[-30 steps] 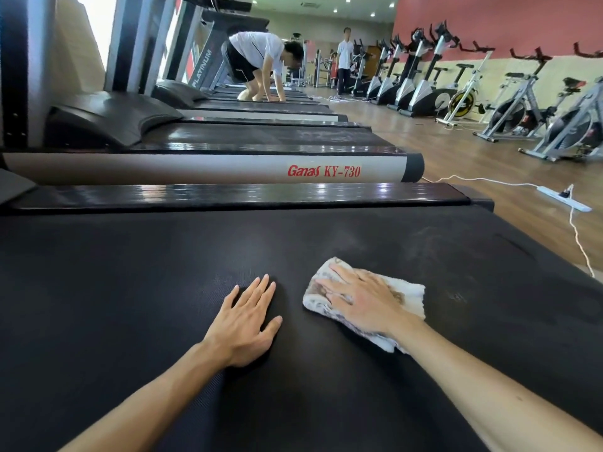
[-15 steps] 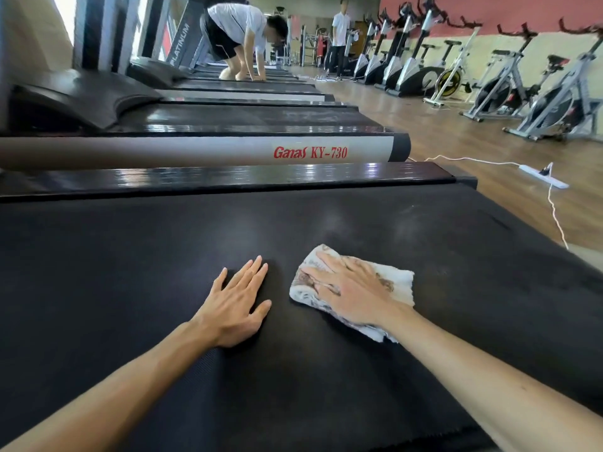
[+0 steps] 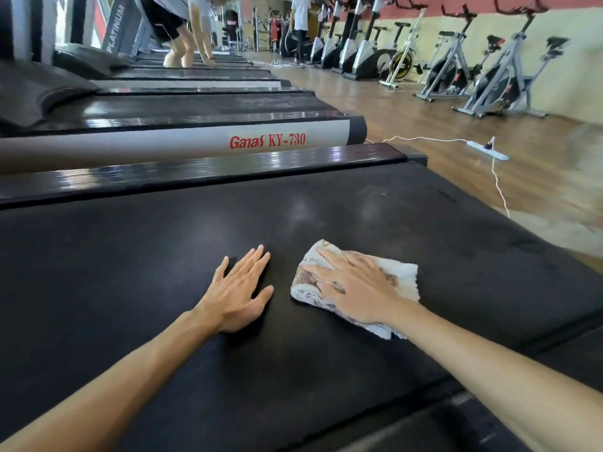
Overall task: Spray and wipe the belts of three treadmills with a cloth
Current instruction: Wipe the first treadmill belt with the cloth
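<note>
Currently I see the right hand flat on the cloth, fingers straight and spread, pressing it onto the treadmill belt — no curl, no pinch, so it is a palm press and not a grasp. The cloth is white with brown stains, folded, and sticks out past the fingertips on the far side and past the wrist on the near side. Left hand lies just beside the cloth, to the left of it, apart from it, palm down on the belt with fingers straight and close together, holding nothing. Pale dusty smears show on the belt beyond the right hand's fingertips. Past them runs the glossy black side rail, then the neighbouring treadmill's grey rail marked "Ganas KY-730". Further down that row a second person bends over with hands on another belt; a third person stands far back. Right of the cloth hand, well apart — wooden floor, a white power strip with its cord, and a line of exercise bikes along the wall.
</note>
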### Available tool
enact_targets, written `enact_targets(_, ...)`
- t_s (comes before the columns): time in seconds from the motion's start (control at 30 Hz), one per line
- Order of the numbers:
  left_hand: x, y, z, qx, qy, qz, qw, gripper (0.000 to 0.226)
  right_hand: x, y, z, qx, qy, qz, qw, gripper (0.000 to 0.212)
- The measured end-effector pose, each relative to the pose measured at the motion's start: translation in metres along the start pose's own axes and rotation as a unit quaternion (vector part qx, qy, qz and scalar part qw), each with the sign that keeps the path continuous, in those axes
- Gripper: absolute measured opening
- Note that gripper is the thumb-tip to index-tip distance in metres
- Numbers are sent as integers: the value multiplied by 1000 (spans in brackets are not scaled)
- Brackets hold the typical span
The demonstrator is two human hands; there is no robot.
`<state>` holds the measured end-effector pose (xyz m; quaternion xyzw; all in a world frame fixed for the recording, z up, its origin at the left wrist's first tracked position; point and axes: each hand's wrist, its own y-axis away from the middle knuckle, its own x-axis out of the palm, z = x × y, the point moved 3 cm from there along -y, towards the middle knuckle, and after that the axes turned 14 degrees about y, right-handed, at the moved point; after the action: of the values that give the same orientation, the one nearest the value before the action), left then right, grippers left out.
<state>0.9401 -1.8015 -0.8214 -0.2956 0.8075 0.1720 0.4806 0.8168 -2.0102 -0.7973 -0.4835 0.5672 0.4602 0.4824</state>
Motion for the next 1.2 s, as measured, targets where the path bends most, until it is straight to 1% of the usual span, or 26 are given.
enact_targets(0.07, 8, -8, -19, 22, 5, 8, 1000, 100, 4, 27, -2, -26, -18, 21, 999, 49)
enact_targets(0.13, 17, -14, -37, 42, 8, 15, 999, 100, 7, 53, -21, -32, -23, 23, 999, 52)
enact_targets(0.17, 22, -17, -44, 49, 11, 18, 999, 100, 8, 60, -37, -19, -19, 24, 999, 53)
enact_targets(0.27, 32, -23, -55, 53, 8, 14, 998, 101, 8, 50, -81, 66, -11, 31, 997, 47)
enact_targets(0.33, 36, -27, -59, 49, 2, 4, 999, 101, 3, 37, -82, 98, 4, 12, 995, 47)
enact_targets(0.4, 36, -32, -60, 46, 7, 5, 999, 101, 4, 39, -67, 80, 2, 6, 997, 48)
enact_targets(0.47, 36, -37, -63, 54, 20, 8, 998, 100, 11, 62, -57, 21, -10, 21, 1000, 48)
enact_targets(0.53, 39, -41, -70, 70, 20, 12, 997, 98, 14, 87, -66, -12, -14, 25, 1000, 53)
enact_targets(0.57, 42, -42, -75, 76, 20, 13, 997, 96, 16, 93, -79, -7, -10, 26, 1000, 55)
enact_targets(0.67, 52, -49, -93, 81, 33, 13, 996, 85, 18, 80, -112, 54, -20, 31, 998, 46)
enact_targets(0.73, 60, -54, -103, 80, 29, 18, 996, 83, 15, 61, -111, 80, -17, 22, 996, 46)
enact_targets(0.8, 65, -57, -107, 77, 9, 14, 997, 90, 11, 53, -95, 78, -14, 4, 997, 46)
enact_targets(0.87, 65, -58, -106, 78, -3, 11, 997, 95, 14, 63, -78, 41, -8, -4, 999, 46)
enact_targets(0.97, 66, -57, -106, 80, 3, 1, 997, 85, 18, 87, -80, -14, -21, 4, 1000, 54)
enact_targets(1.07, 66, -58, -107, 69, 10, -14, 997, 76, 22, 80, -108, 18, -28, 8, 999, 59)
enact_targets(1.13, 64, -58, -107, 60, 6, -20, 998, 76, 21, 65, -117, 60, -23, 13, 998, 52)
enact_targets(1.2, 64, -58, -106, 54, -3, -21, 998, 76, 19, 54, -108, 77, -12, 15, 997, 47)
